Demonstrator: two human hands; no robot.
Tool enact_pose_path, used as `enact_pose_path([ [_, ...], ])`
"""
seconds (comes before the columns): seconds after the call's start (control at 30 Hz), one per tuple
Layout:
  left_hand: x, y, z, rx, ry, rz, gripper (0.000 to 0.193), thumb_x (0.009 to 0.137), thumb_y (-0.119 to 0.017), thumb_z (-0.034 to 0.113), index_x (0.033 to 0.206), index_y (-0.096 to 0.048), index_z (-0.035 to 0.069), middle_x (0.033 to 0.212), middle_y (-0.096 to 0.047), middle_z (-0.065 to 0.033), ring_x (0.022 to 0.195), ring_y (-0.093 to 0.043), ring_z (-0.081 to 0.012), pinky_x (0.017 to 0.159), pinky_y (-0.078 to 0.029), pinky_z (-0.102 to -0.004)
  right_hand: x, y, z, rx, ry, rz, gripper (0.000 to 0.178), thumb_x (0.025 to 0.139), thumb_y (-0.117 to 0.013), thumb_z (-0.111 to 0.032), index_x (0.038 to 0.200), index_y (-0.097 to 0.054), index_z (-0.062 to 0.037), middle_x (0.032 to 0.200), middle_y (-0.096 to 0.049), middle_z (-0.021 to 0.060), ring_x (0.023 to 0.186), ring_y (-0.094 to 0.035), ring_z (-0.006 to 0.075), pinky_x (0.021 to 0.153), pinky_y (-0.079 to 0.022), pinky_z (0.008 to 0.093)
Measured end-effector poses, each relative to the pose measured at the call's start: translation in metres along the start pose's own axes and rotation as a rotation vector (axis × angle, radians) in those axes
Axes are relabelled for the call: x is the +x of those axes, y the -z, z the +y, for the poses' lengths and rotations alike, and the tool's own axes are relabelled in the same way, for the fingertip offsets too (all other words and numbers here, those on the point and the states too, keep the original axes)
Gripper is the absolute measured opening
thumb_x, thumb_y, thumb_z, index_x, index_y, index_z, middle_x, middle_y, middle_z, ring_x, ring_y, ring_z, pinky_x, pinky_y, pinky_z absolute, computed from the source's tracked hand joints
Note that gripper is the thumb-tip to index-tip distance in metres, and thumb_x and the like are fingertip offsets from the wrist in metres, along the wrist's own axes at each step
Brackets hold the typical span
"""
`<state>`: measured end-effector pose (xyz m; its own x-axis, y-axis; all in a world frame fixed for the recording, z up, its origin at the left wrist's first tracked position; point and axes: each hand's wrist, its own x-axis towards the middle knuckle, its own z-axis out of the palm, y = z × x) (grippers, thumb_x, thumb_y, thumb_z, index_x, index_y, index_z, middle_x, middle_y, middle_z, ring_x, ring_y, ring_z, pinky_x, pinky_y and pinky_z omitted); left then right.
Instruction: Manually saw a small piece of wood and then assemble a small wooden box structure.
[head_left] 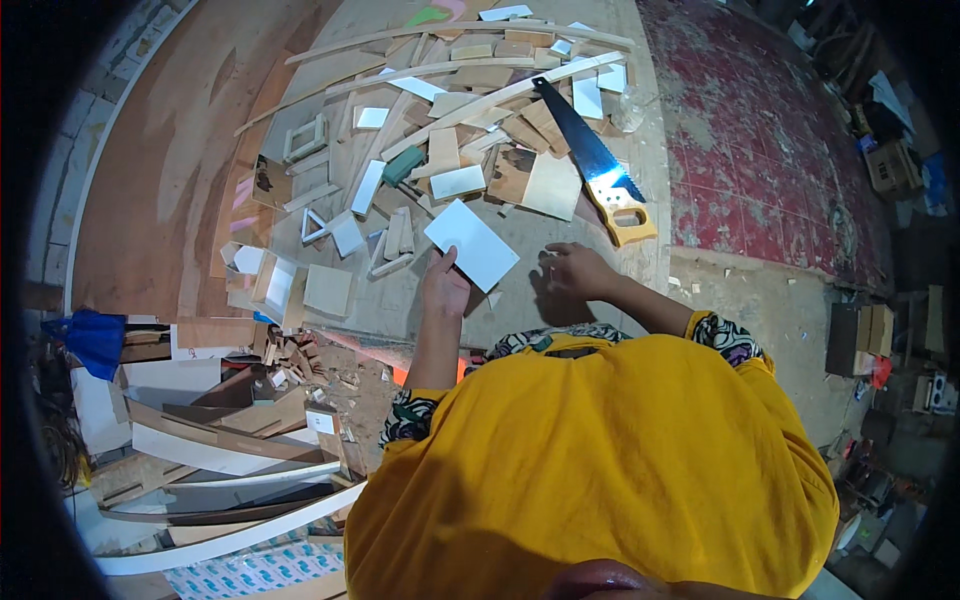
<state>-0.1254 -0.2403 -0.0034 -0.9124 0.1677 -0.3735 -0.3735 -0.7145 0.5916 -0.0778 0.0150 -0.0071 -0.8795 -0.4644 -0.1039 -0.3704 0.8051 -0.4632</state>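
Note:
My left hand (446, 288) is closed on the near left edge of a white rectangular board (474, 246), holding it tilted over the worktable (520, 228). To the right of the board, my right hand (582, 272) is low over the table with its fingers apart and nothing visible in it. Beyond that hand lies a hand saw (582, 145) with a yellow handle, its blade pointing away to the far left. A tool with a green block-like end (404, 164) rests among the wood pieces past the white board; its exact kind is unclear.
Wood offcuts (443, 150) and long thin strips (430, 72) cover the far part of the table. Small box-like wooden frames (275, 283) stand at the left. Below left, more boards (215, 440) are heaped. A worn red floor (750, 140) lies at the right.

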Motion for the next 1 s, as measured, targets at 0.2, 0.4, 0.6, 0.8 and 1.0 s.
enact_pose_path([
  [0.2,-0.009,-0.029,-0.004,-0.05,0.123,-0.013,0.038,0.094,-0.044,0.024,0.126,-0.042,0.004,0.113,-0.057,-0.0102,0.106,-0.056,-0.0237,0.092,-0.044,-0.0382,0.029,0.019,-0.036,1.19,-0.204,0.06,0.052,0.082,-0.066,-0.034,0.124,-0.055,-0.007,0.106,-0.063,0.0137,0.082,-0.062,0.0188,0.073,-0.049,0.0293],
  [0.4,-0.007,-0.027,-0.024,-0.03,0.224,-0.175,0.049,0.089,-0.052,0.044,0.119,-0.05,0.005,0.094,-0.061,-0.0082,0.089,-0.057,-0.0203,0.085,-0.045,-0.0364,0.028,0.026,-0.049,0.904,0.034,0.132,0.042,0.083,-0.065,-0.026,0.119,-0.058,-0.0064,0.097,-0.065,0.014,0.085,-0.063,0.018,0.075,-0.05,0.031],
  [0.6,0.008,0.014,-0.028,-0.046,0.212,0.017,0.041,0.083,-0.065,0.02,0.119,-0.051,0.006,0.109,-0.059,-0.0082,0.103,-0.056,-0.0249,0.093,-0.042,-0.0395,0.052,0.013,0.027,-0.026,-0.287,0.305,0.064,0.074,-0.07,-0.04,0.123,-0.051,-0.0049,0.112,-0.058,0.0164,0.098,-0.059,0.0305,0.081,-0.049,0.0406],
  [0.8,0.0,0.011,-0.024,-0.098,0.169,0.164,0.042,0.083,-0.062,0.014,0.122,-0.049,0.005,0.113,-0.058,-0.0105,0.107,-0.055,-0.0286,0.095,-0.042,-0.0455,0.088,0.023,0.03,-0.314,-0.376,0.174,0.056,0.076,-0.064,-0.029,0.119,-0.048,0.0036,0.11,-0.053,0.022,0.105,-0.053,0.0359,0.082,-0.049,0.0406],
  [1.0,-0.004,0.012,-0.016,-0.14,0.156,0.142,0.042,0.085,-0.057,0.019,0.123,-0.048,0.004,0.118,-0.056,-0.0125,0.111,-0.053,-0.0304,0.097,-0.04,-0.0479,0.098,0.022,0.057,-0.26,-0.337,0.105,0.035,0.08,-0.054,-0.024,0.104,-0.051,0.0003,0.099,-0.055,0.0228,0.092,-0.058,0.0367,0.076,-0.05,0.0419],
])
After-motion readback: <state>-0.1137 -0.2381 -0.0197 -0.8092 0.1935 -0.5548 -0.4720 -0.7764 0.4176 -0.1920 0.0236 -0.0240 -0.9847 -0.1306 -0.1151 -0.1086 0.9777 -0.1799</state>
